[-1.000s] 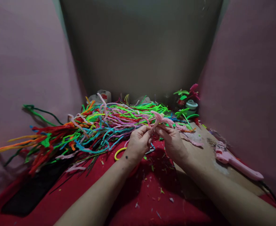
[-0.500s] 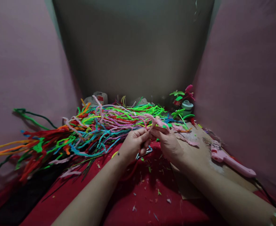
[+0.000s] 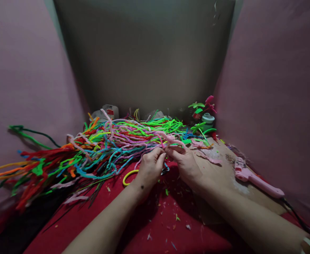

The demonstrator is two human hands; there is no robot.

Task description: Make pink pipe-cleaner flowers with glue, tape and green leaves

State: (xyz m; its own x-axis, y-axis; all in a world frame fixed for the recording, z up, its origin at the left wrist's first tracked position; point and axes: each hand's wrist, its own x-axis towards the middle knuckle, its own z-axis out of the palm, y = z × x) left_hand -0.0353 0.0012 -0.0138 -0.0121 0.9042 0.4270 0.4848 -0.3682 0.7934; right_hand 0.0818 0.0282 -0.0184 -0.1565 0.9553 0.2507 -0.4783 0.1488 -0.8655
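Observation:
My left hand (image 3: 151, 166) and my right hand (image 3: 186, 165) meet at the middle, fingertips pinched together. Between them is a pale pink pipe-cleaner piece (image 3: 174, 139), its fuzzy loops standing up above my fingers. The exact spot where each hand grips it is covered by the fingers. Beneath the hands lies a pair of scissors with a yellow handle (image 3: 124, 178) to the left of my left wrist. Behind my hands spreads a large heap of coloured pipe cleaners (image 3: 123, 135).
A pink glue gun (image 3: 262, 184) rests on a cardboard sheet (image 3: 227, 173) at the right. Flat pink pieces (image 3: 210, 157) lie nearer my right hand. Green and pink pipe-cleaner flowers (image 3: 210, 103) stand by a pale lidded jar (image 3: 208, 119). Scraps dot the red cloth (image 3: 144, 225).
The pink piece has tilted and sits a little lower above my fingers. My hands have shifted slightly, and more of the yellow scissors handle shows. The whole view has moved a little.

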